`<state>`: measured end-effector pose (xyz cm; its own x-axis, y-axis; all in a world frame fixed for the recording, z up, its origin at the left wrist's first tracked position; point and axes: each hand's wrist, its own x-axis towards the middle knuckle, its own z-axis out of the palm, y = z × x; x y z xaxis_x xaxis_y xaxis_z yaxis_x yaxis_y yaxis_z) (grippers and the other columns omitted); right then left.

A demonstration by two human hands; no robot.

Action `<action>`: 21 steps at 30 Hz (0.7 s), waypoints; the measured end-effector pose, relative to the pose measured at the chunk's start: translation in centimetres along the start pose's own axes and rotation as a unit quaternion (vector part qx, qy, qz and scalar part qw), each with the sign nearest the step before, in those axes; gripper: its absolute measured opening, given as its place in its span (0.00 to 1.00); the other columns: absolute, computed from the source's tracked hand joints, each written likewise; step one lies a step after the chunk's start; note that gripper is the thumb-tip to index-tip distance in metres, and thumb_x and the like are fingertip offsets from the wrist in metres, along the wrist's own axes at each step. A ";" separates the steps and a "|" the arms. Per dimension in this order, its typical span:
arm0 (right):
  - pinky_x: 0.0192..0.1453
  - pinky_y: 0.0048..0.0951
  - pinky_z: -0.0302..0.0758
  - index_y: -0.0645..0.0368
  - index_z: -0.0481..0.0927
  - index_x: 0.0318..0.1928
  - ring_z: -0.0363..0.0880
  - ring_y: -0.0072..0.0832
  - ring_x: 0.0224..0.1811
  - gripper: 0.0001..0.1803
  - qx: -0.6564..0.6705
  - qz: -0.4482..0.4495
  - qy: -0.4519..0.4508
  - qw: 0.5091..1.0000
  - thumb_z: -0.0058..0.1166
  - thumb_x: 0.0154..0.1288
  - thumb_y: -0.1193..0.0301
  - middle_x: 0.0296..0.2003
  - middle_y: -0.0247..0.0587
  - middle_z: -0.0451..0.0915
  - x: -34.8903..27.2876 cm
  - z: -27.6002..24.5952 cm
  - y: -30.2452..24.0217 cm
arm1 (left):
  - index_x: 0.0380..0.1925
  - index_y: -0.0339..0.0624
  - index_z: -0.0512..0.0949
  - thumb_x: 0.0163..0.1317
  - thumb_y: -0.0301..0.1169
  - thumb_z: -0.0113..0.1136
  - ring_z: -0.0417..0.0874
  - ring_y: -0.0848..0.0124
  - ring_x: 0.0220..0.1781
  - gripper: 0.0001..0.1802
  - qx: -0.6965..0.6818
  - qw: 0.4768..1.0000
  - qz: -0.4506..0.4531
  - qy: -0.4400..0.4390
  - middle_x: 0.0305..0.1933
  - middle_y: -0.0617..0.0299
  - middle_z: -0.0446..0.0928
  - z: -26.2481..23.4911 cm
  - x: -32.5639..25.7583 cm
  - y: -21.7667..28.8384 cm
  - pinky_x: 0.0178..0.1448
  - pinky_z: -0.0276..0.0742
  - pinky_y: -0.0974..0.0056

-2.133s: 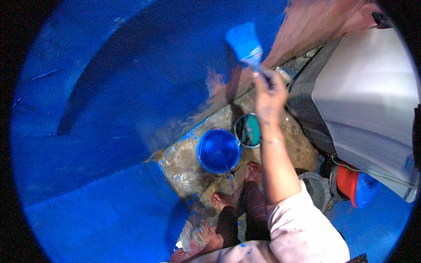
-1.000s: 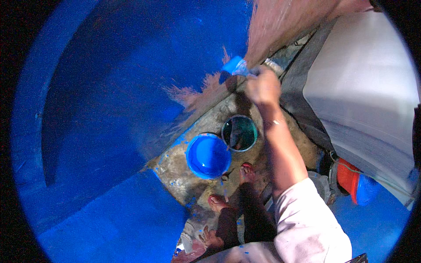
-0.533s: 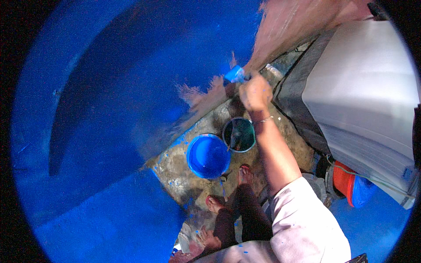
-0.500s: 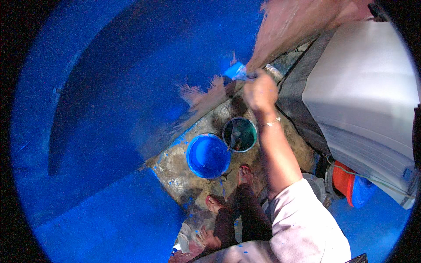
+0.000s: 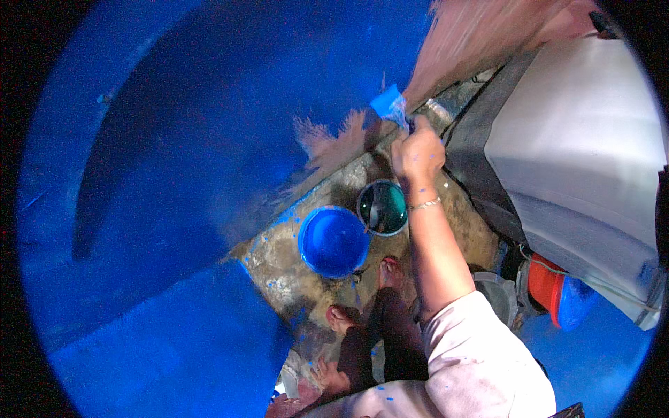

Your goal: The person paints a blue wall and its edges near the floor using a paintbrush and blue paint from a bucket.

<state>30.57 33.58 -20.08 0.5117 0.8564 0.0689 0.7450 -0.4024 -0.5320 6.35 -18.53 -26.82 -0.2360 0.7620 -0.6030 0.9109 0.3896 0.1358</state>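
**Right hand holds a blue-loaded brush at the edge of the painted hull**

The person's right hand (image 5: 418, 150) is raised ahead of the body, its fingers wrapped closed around the handle of a paintbrush (image 5: 389, 106). The brush head, coated in blue, sits just above the knuckles and meets the border where the large curved blue-painted surface (image 5: 209, 139) gives way to a bare pinkish-brown patch (image 5: 481, 35). A second small unpainted patch (image 5: 334, 143) lies just to the left of the hand, ragged at its edges. Blue specks dot the hand and forearm, and a thin bracelet (image 5: 425, 204) circles the wrist.

The left hand (image 5: 333, 376) shows low in the view near the person's knees; whether it is spread or closed cannot be told, as it is small and partly hidden.

Below the right hand, on the paint-spattered ground (image 5: 279, 272), stand two round containers side by side and nearly touching: a blue bucket (image 5: 333, 242) to the left and a smaller dark pot with a teal rim (image 5: 382, 207) to the right, directly under the wrist. The person's bare feet (image 5: 390, 268) stand just beside the containers. To the right rises a grey-white hull (image 5: 578, 153), with a red and blue object (image 5: 557, 292) under it.
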 end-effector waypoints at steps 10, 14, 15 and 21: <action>0.36 0.25 0.71 0.64 0.81 0.40 0.74 0.20 0.29 0.13 0.229 0.029 -0.166 0.959 0.56 0.58 0.69 0.25 0.37 0.80 -3.7 -7.2 6.1 | 0.41 0.40 0.73 0.42 0.27 0.56 0.63 0.47 0.66 0.20 0.007 1.000 0.029 -0.008 0.64 0.46 0.61 -1.4 0.3 -0.2 0.70 0.47 0.37; 0.35 0.27 0.70 0.65 0.82 0.37 0.73 0.21 0.28 0.12 0.145 0.091 -0.257 0.951 0.55 0.56 0.69 0.24 0.37 0.78 -7.2 -10.7 8.9 | 0.43 0.40 0.72 0.45 0.28 0.56 0.63 0.47 0.66 0.21 0.008 1.000 0.026 -0.006 0.65 0.44 0.60 -1.3 0.3 -1.4 0.70 0.46 0.38; 0.35 0.27 0.70 0.66 0.81 0.35 0.73 0.22 0.28 0.11 0.144 0.085 -0.274 0.947 0.54 0.54 0.71 0.24 0.38 0.78 -8.2 -11.5 10.5 | 0.44 0.39 0.71 0.45 0.28 0.56 0.63 0.47 0.66 0.21 0.016 0.999 0.031 -0.002 0.65 0.44 0.59 -1.1 0.1 -2.2 0.70 0.46 0.38; 0.34 0.27 0.70 0.67 0.79 0.36 0.71 0.21 0.28 0.12 0.107 0.110 -0.315 0.937 0.52 0.53 0.73 0.24 0.34 0.76 -14.5 -18.9 13.5 | 0.47 0.39 0.70 0.49 0.30 0.55 0.62 0.48 0.66 0.22 0.068 0.994 0.051 -0.068 0.67 0.43 0.57 -3.0 0.4 -3.2 0.70 0.47 0.40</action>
<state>41.33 9.65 -12.31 0.2389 0.8081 -0.5384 0.5128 -0.5758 -0.6367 2.36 -17.90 -25.09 -0.1008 0.7136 -0.6932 0.9673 0.2332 0.0995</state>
